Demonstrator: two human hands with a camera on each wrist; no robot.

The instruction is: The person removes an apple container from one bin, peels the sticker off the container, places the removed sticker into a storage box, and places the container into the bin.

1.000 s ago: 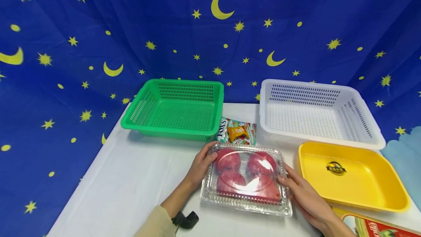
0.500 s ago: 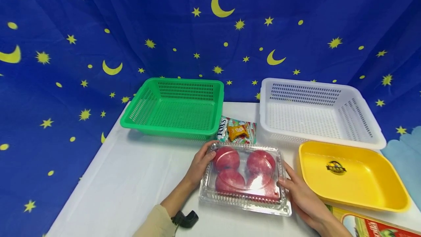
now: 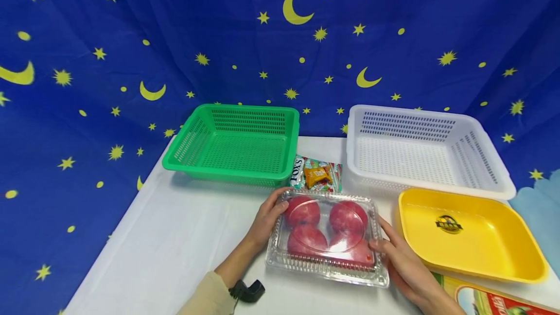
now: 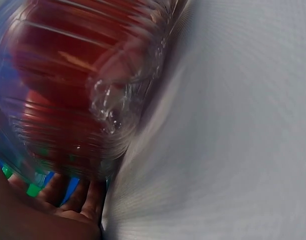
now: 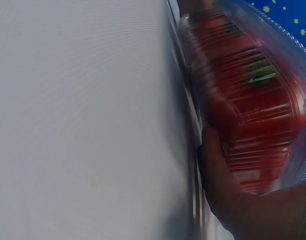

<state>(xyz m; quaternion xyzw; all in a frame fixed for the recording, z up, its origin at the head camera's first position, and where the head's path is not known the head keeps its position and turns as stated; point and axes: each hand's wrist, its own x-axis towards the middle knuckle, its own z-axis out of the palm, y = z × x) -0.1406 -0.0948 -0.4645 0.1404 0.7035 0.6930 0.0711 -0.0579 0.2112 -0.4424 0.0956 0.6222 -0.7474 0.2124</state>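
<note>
A clear plastic clamshell box [image 3: 323, 269] with several round red fruits [image 3: 348, 218] inside is held level over the white table, near the front. My left hand [image 3: 266, 220] grips its left side, thumb on the lid's edge. On the opposite side my right hand [image 3: 404, 261] holds it, thumb over the rim. Seen from the left wrist, the left fingers [image 4: 88, 200] lie along the ribbed wall of the box [image 4: 113, 107]. In the right wrist view the right thumb [image 5: 215, 160] presses the box wall close to the tablecloth.
Behind stand a green basket [image 3: 236, 175] on the left and a white basket [image 3: 430, 184] on the right. Between them lie a FOX'S candy bag [image 3: 297, 171] and a small orange packet [image 3: 317, 176]. A yellow tray [image 3: 477, 242] and a red-green printed package [image 3: 498, 300] sit right.
Glare on the lid has shrunk, and the red fruits show more plainly. Both hands and the box stay in nearly the same place.
</note>
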